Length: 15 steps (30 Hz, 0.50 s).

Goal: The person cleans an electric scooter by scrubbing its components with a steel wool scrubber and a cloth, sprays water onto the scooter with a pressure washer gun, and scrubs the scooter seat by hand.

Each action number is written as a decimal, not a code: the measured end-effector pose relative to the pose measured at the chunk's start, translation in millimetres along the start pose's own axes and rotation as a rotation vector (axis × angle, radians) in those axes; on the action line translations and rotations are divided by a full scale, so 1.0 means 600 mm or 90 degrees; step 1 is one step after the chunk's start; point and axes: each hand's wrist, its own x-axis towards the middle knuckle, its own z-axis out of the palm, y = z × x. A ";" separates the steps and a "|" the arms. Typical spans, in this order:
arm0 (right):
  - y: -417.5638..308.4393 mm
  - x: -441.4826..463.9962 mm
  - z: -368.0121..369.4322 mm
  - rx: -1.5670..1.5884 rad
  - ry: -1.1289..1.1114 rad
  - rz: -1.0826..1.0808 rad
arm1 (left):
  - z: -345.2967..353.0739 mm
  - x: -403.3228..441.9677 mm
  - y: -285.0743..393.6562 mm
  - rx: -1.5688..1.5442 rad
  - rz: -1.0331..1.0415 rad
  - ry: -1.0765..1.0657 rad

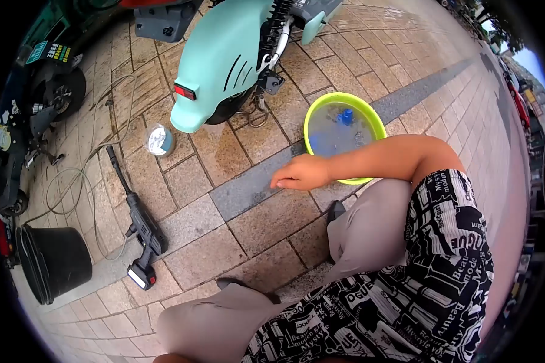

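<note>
My right hand hangs over the paving with its fingers curled together, and nothing shows in it. The forearm passes across the near rim of a lime-green basin. Cloudy water fills this basin, and a blue object sticks up in it. Of my left arm only a sliver of skin shows at the bottom edge; the left hand is out of view. Ahead stands a mint-green scooter with a red tail light. A black cordless pressure washer gun lies on the bricks to the left.
A clear tub with a label stands near the scooter's rear. At the left are a black bucket and a looped pale hose. Another dark scooter is parked at the far left. My knees are bent below the hand.
</note>
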 end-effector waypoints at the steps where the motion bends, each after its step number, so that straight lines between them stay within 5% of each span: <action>1: 0.020 -0.009 -0.005 -0.028 0.021 0.044 | -0.002 0.006 -0.007 -0.020 -0.005 -0.030; 11: 0.195 -0.083 -0.031 -0.067 0.384 0.401 | -0.027 0.097 -0.012 -0.131 -0.105 -0.335; 15: 0.268 -0.111 -0.017 -0.127 0.220 0.494 | -0.029 0.113 -0.023 -0.140 -0.172 -0.397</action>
